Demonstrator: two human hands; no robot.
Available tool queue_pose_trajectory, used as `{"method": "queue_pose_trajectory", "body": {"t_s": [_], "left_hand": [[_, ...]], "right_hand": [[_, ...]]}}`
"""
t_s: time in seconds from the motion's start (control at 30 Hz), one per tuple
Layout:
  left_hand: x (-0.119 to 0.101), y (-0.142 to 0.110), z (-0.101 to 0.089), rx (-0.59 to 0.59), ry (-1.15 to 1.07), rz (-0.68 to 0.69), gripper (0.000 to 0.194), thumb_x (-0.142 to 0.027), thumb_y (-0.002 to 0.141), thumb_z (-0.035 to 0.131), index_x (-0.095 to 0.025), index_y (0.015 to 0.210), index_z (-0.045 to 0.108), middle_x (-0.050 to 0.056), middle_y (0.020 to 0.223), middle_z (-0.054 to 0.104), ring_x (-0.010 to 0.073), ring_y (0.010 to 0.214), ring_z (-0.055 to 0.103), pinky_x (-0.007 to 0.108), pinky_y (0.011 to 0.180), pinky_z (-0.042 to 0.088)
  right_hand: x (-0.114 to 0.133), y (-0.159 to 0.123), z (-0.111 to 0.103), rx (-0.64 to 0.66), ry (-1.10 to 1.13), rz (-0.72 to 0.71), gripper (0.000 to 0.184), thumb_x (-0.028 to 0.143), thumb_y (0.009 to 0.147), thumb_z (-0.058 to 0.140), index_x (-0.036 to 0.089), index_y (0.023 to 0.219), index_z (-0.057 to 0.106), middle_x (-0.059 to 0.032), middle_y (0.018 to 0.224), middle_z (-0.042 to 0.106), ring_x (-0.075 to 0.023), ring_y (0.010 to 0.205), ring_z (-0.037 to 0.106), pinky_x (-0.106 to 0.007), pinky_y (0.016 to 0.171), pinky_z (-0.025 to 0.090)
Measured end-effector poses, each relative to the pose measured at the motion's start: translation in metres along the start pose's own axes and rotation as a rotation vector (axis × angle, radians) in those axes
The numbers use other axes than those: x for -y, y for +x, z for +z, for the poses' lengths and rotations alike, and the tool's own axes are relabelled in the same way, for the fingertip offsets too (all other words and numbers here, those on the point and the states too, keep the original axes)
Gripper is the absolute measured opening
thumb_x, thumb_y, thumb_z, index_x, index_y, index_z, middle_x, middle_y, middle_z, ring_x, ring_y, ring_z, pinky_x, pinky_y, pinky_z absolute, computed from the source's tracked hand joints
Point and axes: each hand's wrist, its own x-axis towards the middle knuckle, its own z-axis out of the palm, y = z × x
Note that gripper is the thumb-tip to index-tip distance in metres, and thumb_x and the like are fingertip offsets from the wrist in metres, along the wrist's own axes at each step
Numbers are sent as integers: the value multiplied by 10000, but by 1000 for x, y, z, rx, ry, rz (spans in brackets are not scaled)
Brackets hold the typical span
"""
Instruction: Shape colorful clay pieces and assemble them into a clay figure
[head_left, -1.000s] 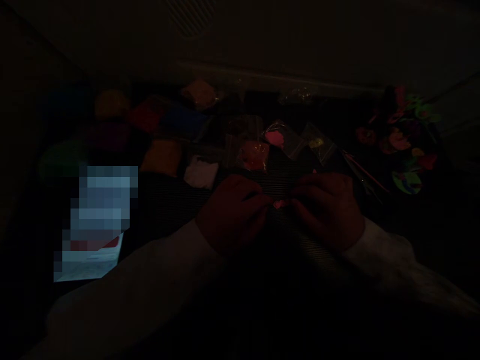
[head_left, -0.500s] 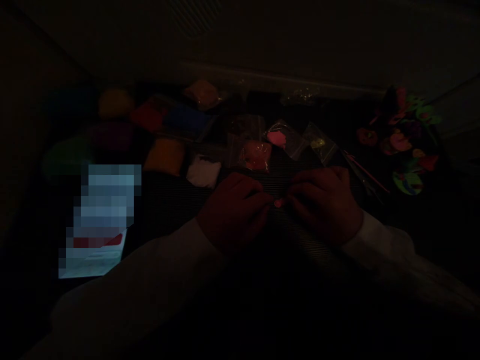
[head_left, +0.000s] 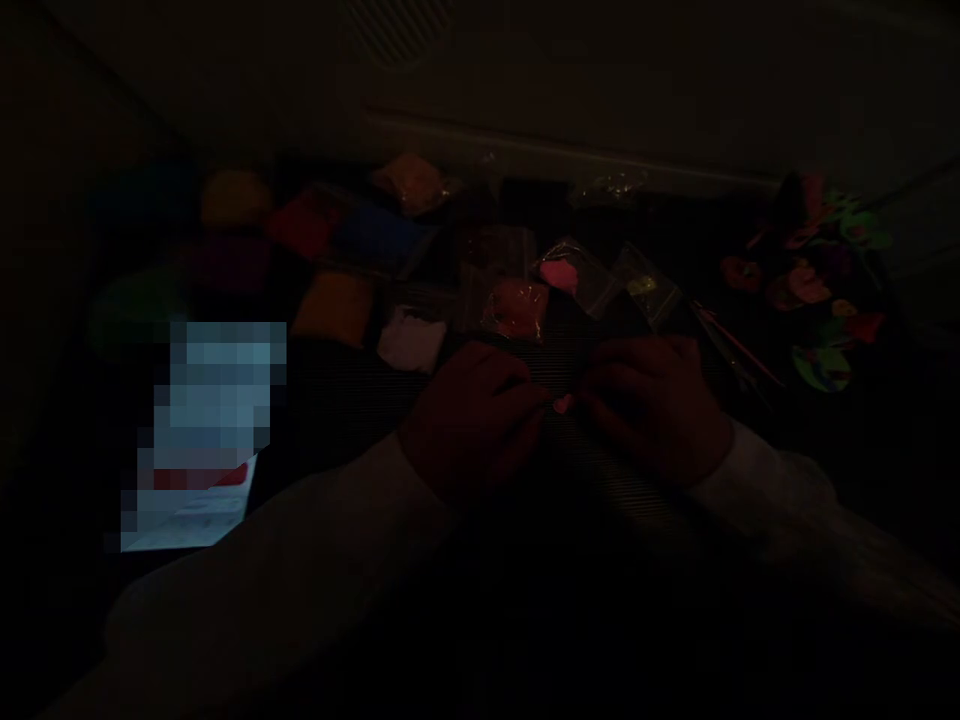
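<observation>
The scene is very dark. My left hand [head_left: 472, 420] and my right hand [head_left: 656, 410] meet over a dark ribbed mat [head_left: 360, 400], white sleeves at both wrists. Between their fingertips, a small pink piece [head_left: 562, 404], probably soft clay, is pinched by both hands. Just beyond my hands lies a clear bag holding a reddish lump [head_left: 516, 308]. A bag with pink clay [head_left: 559, 274] sits behind it.
Several coloured clay lumps [head_left: 334, 308] and a white one [head_left: 411, 340] lie to the left. A pixelated, lit screen or paper [head_left: 202, 430] sits at left. Colourful cut-out shapes [head_left: 806, 280] and thin pink sticks [head_left: 739, 345] lie at right, a wall edge [head_left: 570, 150] behind.
My hands stay together around the pink piece, with only slight finger shifts. The view has drifted a little, so the objects on the mat sit slightly differently.
</observation>
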Motion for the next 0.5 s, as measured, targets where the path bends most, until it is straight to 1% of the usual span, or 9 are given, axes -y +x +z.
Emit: {"method": "queue_pose_trajectory", "body": {"t_s": [0.2,0.3,0.4,0.5], "left_hand": [[0,1,0,-5,5,2,161,-216,761,508,-153,860,618,53,830,565,169,800,495,341,736,409],[0,1,-1,-25,19,-6,154,-211,756,511,-149,842,623,56,826,566,172,801,488,337,725,416],[0,2,-2,-30,41,-14,159,-191,751,507,-149,845,628,60,825,567,179,810,481,341,727,418],[0,3,-3,-11,56,-4,211,-163,747,489,-170,910,623,58,829,571,183,808,472,347,717,418]], "right_hand": [[1,14,-1,-14,-68,-102,170,331,815,459,233,862,590,-9,1016,577,-183,913,495,-392,797,220],[0,19,-1,-35,-110,-154,190,333,822,450,249,926,584,-12,1054,566,-193,943,489,-409,804,207],[-4,17,-4,-57,-92,-156,215,292,815,464,254,1001,565,-24,1079,551,-188,960,487,-407,809,214],[-7,7,-7,-68,-59,-165,233,244,795,484,259,1012,567,-30,1041,552,-176,906,492,-398,803,232]]}}
